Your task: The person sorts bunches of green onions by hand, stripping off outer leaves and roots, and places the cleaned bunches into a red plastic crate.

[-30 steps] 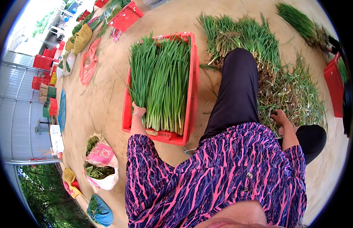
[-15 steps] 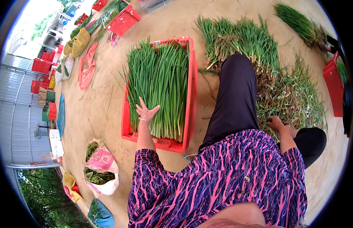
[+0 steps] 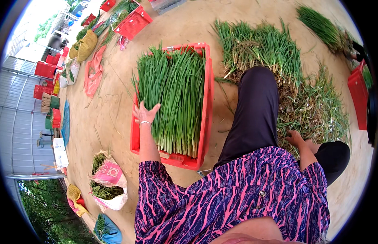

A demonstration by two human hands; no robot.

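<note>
Long green chives (image 3: 177, 101) fill a red plastic crate (image 3: 209, 105), laid side by side with their pale cut ends toward me. My left hand (image 3: 145, 113) rests at the left edge of the bundle, fingers spread, near the crate's left wall. Low beside my right knee, my right hand (image 3: 294, 138) is curled with a small dark thing at its fingertips that is too small to name. It is next to a heap of loose trimmed leaves (image 3: 315, 110). Beyond that heap lie untrimmed chives (image 3: 262, 44) with roots and dry matter on them.
An open white-and-pink sack (image 3: 109, 179) of greens stands at the left. Red crates (image 3: 134, 22) and a yellow sack (image 3: 87, 44) line the far left. Another red crate (image 3: 357, 95) and a bunch of chives (image 3: 319, 26) are at the right, where part of another person shows.
My left hand has slid left and slightly toward me, off the middle of the chives to their left edge. My right hand has barely moved.
</note>
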